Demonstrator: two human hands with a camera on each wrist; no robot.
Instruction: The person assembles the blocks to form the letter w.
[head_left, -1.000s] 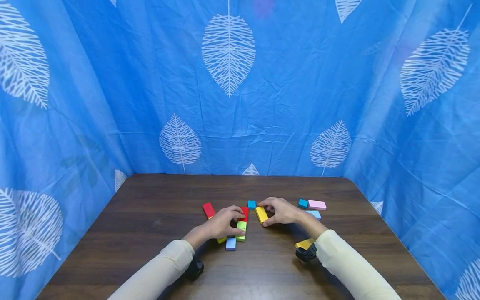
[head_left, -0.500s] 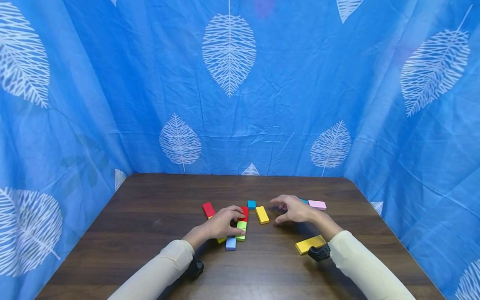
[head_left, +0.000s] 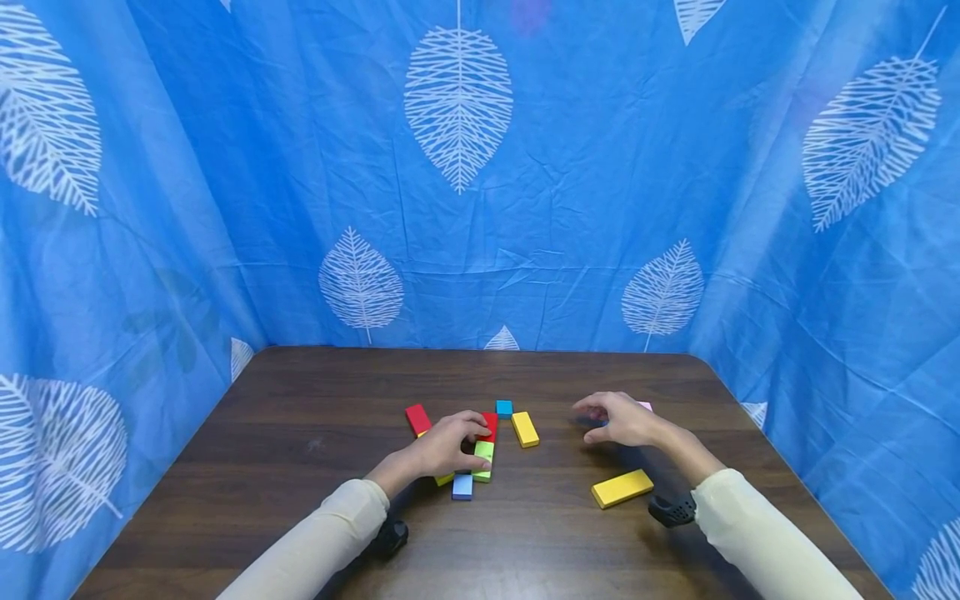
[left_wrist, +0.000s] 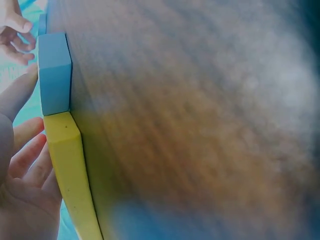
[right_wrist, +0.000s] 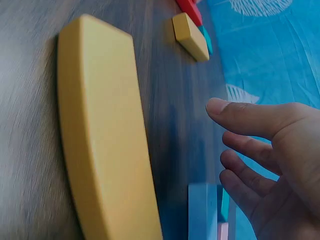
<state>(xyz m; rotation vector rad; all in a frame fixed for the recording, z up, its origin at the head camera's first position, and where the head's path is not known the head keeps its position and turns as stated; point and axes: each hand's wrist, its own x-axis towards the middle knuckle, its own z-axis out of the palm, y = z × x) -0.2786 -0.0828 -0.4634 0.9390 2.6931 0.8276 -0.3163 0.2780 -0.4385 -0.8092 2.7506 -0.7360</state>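
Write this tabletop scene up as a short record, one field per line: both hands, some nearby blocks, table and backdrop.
Left hand: fingers at a red block, thumb at a green block; contact unclear
Right hand: holds nothing
Between hands: teal block, yellow block
Front right: second yellow block
Near left hand: light blue block
Table: dark wood
Backdrop: blue cloth, white leaf pattern

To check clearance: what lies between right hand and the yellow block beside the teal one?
Head view: bare tabletop between the right hand and that yellow block.
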